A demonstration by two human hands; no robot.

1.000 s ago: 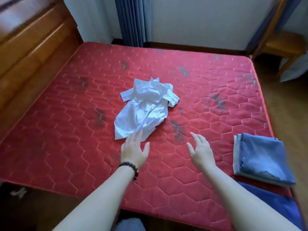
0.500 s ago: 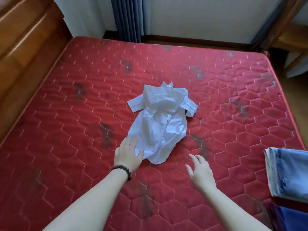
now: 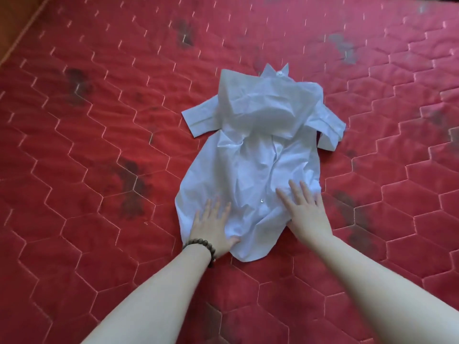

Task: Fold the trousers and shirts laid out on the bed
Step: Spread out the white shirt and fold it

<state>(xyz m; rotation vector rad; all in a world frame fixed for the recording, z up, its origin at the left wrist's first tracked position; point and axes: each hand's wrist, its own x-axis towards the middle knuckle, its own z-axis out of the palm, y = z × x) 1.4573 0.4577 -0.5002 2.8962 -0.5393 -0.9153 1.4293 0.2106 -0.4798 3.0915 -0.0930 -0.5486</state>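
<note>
Item: white short-sleeved shirt (image 3: 258, 155), crumpled, button side up, collar toward the far edge of the bed (image 3: 87, 150), hem toward the near edge, lying around the middle of the red quilted mattress. Left hand (image 3: 213, 227), beaded bracelet (image 3: 200, 247) at wrist: fingers straight, flat on the hem's left side. Right hand (image 3: 304, 212): fingers spread, flat on the hem's right side. Neither hand grips the cloth.

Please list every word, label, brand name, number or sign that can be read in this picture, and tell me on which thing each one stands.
None: no readable text shows in this view.
White shirt: no label, tag or print visible; only plain buttons.
Red mattress: only stitched hexagons and dark stains, no writing.
Bead bracelet on the left wrist: plain beads, no marks visible.
</note>
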